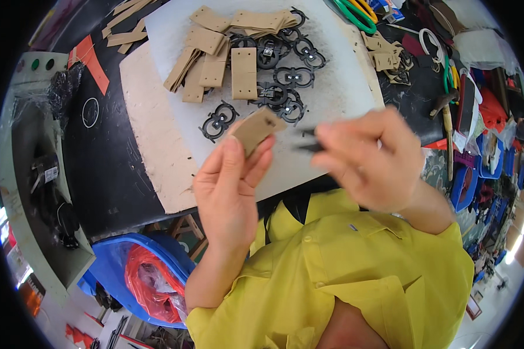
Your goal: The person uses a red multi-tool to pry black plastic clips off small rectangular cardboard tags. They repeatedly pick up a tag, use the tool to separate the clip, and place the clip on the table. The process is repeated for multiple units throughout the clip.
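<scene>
My left hand (pixel 224 183) pinches a tan strip (pixel 255 132) between thumb and fingers, above the front part of the white board. A small dark mark shows near the strip's upper end. To its right, my right hand (pixel 370 160) is blurred, its fingers closed on a small black piece (pixel 310 141) too smeared to identify. Beyond my hands lie several black ring-shaped parts with metal centres; a single one (pixel 219 121) sits just left of the strip. Behind them is a pile of folded tan strips (pixel 244 72), with small holes at their ends.
A white board (pixel 174 29) and a beige sheet (pixel 148 139) cover part of the black table (pixel 108 174). A blue bin (pixel 113 256) with red plastic stands below the table's left edge. More tan pieces (pixel 384 58), cords and a wooden-handled hammer (pixel 448 122) lie on the right.
</scene>
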Demonstrator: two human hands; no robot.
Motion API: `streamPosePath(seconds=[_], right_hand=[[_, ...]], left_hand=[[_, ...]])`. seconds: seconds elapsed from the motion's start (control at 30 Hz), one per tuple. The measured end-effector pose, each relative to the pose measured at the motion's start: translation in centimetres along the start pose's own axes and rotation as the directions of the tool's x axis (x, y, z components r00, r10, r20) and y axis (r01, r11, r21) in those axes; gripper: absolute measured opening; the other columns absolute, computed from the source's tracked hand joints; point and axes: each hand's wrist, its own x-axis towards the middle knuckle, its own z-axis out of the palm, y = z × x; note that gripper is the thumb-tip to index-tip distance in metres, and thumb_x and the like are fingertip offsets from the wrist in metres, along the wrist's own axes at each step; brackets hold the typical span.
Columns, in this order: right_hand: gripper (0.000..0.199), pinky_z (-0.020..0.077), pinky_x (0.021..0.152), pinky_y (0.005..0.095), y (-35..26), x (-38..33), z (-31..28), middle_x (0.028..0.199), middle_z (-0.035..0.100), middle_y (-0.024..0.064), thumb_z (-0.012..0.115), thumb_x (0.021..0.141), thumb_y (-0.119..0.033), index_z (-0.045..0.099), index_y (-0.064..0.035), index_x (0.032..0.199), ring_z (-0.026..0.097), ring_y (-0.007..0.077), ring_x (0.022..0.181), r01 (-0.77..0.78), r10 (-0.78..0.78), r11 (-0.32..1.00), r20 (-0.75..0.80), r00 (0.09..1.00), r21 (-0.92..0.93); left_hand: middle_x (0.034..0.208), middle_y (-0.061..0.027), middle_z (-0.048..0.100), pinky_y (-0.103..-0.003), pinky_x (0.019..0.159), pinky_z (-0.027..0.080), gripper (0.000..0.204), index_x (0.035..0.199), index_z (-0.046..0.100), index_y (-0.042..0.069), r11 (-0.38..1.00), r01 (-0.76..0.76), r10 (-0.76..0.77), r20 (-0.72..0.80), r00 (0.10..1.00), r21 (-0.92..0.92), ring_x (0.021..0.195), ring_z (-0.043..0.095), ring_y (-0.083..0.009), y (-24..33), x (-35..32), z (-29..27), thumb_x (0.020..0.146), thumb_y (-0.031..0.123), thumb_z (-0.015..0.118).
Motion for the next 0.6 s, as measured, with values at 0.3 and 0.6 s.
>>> streamPosePath(seconds=[0.3, 0.6], right_hand=[[0.03, 0.0399, 0.039, 0.0222, 0.0, -0.8, 1.8, 0.071, 0.056, 0.007, 0.078, 0.061, -0.01, 0.066, -0.0025, 0.087, 0.051, 0.0125, 0.048, 0.139, -0.142, 0.988, -0.042, 0.989, -0.071], [0.008, 0.0389, 0.038, 0.0285, -1.0, -0.6, 1.2, 0.064, 0.053, 0.0057, 0.068, 0.07, -0.004, 0.064, -0.0045, 0.077, 0.05, 0.0191, 0.045, -0.226, 0.225, 0.97, 0.016, 0.974, 0.091]], left_hand=[[0.112, -0.015, 0.059, -0.035, 0.087, 0.048, 0.034, 0.116, 0.051, -0.004, 0.976, 0.156, -0.125, 0.194, 0.973, -0.154, 0.1, 0.06, -0.0228, 0.0, -1.0, 1.2, 0.096, 0.022, 0.042], [0.119, -0.0183, 0.053, -0.038, 0.095, 0.043, 0.038, 0.123, 0.043, -0.007, 0.994, -0.105, 0.102, 0.155, 0.983, 0.012, 0.109, 0.054, -0.0246, -1.3, -1.4, 2.4, 0.097, 0.019, 0.039]])
